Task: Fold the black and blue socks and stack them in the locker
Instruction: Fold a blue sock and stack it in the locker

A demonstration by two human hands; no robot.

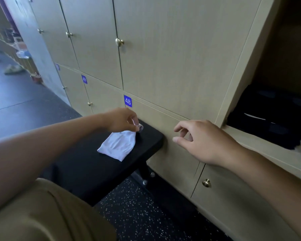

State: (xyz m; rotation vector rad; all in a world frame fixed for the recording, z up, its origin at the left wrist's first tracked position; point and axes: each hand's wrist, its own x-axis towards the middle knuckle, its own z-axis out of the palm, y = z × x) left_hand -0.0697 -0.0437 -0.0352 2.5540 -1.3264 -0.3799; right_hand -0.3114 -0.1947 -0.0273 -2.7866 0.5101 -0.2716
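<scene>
1. Biggest thing first: the wall of lockers [163, 66]. One compartment, the open locker [276, 150] at far right, already has some dark folded stuff [268, 119] in it, can't really tell what, could be socks or other clothes. That's where the stack goes.

2. The black bench [97, 171] sits right up against the locker fronts and works as the folding surface.

3. The pale blue sock [117, 145] lies flat on the bench near its far end, cuff end lifted a bit. It looks thin and floppy, basically weightless, not slippery, nothing to break. It'll sag wherever it isn't held, so I'd grab the cuff edge and the toe, fold it flat on the bench, then carry it pinched across the fold so it doesn't flop open.

4. The left hand [122, 120] pinches the sock's cuff between thumb and fingertips, the rest of the sock resting on the bench.

5. The right hand [203, 140] hovers in front of the locker door beside the bench, fingers loosely curled, holding nothing, well apart from the sock.

6. No black sock I can pick out for sure.
</scene>
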